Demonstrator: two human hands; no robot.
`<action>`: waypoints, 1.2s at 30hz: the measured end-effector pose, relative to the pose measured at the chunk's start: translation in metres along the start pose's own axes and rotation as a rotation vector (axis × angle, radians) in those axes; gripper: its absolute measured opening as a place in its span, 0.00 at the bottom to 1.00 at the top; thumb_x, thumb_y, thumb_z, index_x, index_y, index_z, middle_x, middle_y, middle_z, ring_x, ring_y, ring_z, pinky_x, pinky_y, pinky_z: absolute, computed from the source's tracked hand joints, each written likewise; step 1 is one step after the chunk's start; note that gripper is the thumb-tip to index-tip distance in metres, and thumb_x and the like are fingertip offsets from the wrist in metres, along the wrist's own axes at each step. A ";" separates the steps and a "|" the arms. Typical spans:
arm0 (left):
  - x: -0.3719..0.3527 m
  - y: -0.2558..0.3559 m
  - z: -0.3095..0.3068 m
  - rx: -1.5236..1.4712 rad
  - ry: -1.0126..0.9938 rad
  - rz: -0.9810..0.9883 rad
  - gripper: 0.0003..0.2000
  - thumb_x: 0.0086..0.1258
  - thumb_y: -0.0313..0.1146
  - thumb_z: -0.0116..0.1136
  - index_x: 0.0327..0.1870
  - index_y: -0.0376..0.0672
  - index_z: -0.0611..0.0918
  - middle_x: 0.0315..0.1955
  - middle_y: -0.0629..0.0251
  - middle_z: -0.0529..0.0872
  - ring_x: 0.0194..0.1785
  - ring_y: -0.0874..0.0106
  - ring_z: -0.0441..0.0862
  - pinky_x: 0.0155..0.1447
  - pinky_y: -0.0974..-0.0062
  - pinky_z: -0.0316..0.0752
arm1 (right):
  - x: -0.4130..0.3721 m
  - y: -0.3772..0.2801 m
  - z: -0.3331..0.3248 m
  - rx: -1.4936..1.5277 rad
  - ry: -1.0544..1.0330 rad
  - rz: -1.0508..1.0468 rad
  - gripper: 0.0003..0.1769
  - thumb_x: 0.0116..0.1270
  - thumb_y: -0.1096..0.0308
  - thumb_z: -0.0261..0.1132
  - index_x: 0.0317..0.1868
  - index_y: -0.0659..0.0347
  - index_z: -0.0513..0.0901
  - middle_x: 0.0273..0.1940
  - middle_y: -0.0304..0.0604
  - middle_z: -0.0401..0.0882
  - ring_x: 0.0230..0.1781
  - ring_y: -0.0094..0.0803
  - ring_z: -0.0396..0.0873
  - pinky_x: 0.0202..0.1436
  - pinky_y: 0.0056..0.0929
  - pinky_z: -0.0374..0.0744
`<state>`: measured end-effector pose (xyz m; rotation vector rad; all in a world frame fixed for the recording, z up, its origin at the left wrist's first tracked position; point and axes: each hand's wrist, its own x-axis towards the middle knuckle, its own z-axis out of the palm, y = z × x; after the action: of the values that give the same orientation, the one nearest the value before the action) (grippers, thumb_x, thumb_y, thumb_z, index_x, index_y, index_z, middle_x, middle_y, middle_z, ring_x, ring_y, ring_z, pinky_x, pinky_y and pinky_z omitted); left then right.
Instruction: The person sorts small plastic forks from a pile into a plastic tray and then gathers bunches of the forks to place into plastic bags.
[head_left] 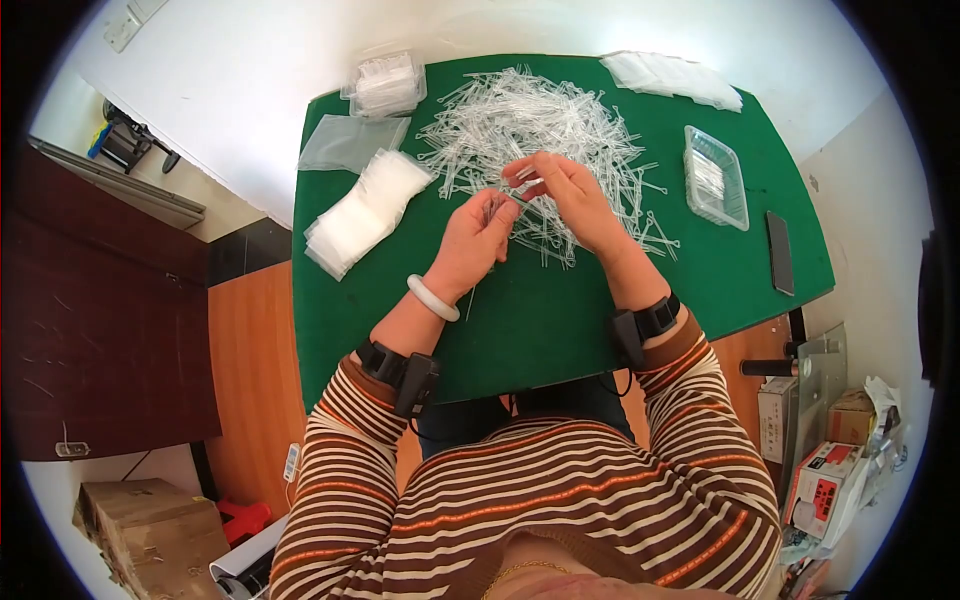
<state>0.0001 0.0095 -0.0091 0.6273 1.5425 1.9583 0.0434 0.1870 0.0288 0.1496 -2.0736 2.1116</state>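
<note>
My left hand (478, 238) is closed around some thin clear plastic sticks, gripped between thumb and fingers. A thin stick end (471, 303) pokes out below that hand, toward me. My right hand (572, 198) is right beside the left fingertips, its fingers curled in toward the thumb; what they pinch is too fine and clear to make out. Under and beyond both hands spreads a large loose pile of clear plastic sticks (540, 115), many with a small loop at one end.
On the green table (390, 330), a stack of white translucent bags (365, 215), a clear flat bag (350, 143) and a filled clear container (387, 85) lie left. Farther right are more white bags (675, 80), a clear tray (737, 200) holding sticks, and a phone (779, 253).
</note>
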 end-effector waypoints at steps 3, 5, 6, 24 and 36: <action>0.000 0.003 -0.002 -0.031 0.044 -0.010 0.09 0.78 0.37 0.60 0.42 0.41 0.79 0.22 0.77 0.72 0.20 0.86 0.65 0.24 0.85 0.61 | 0.002 0.002 -0.006 0.046 0.099 0.027 0.19 0.81 0.60 0.53 0.49 0.65 0.85 0.46 0.42 0.85 0.46 0.27 0.81 0.49 0.28 0.79; 0.001 0.005 -0.003 -0.005 0.088 -0.004 0.09 0.78 0.37 0.60 0.41 0.41 0.80 0.21 0.77 0.72 0.20 0.86 0.64 0.23 0.84 0.59 | 0.002 0.003 -0.010 0.068 0.151 0.038 0.18 0.81 0.60 0.53 0.48 0.65 0.85 0.45 0.41 0.85 0.45 0.27 0.81 0.47 0.27 0.79; 0.001 0.007 -0.003 -0.006 0.086 -0.004 0.09 0.78 0.37 0.60 0.41 0.41 0.80 0.21 0.77 0.72 0.20 0.86 0.64 0.23 0.84 0.59 | 0.002 0.002 -0.010 0.067 0.172 0.045 0.18 0.80 0.61 0.54 0.48 0.64 0.85 0.44 0.40 0.85 0.44 0.26 0.81 0.45 0.26 0.79; 0.003 -0.003 -0.002 0.197 0.180 0.190 0.11 0.69 0.25 0.64 0.51 0.40 0.81 0.29 0.76 0.78 0.32 0.84 0.70 0.39 0.82 0.68 | 0.004 0.009 -0.010 -0.065 0.077 0.177 0.18 0.80 0.59 0.54 0.52 0.64 0.84 0.43 0.37 0.84 0.40 0.20 0.78 0.42 0.23 0.78; 0.010 -0.011 -0.009 0.352 0.210 0.249 0.06 0.76 0.29 0.58 0.47 0.38 0.81 0.28 0.73 0.79 0.32 0.83 0.71 0.37 0.80 0.70 | -0.016 -0.036 0.021 -0.440 -0.112 0.303 0.13 0.75 0.61 0.62 0.47 0.64 0.82 0.30 0.35 0.81 0.29 0.16 0.75 0.33 0.17 0.72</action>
<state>-0.0115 0.0117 -0.0216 0.8111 2.0522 1.9963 0.0648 0.1654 0.0614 -0.1167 -2.7161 1.7583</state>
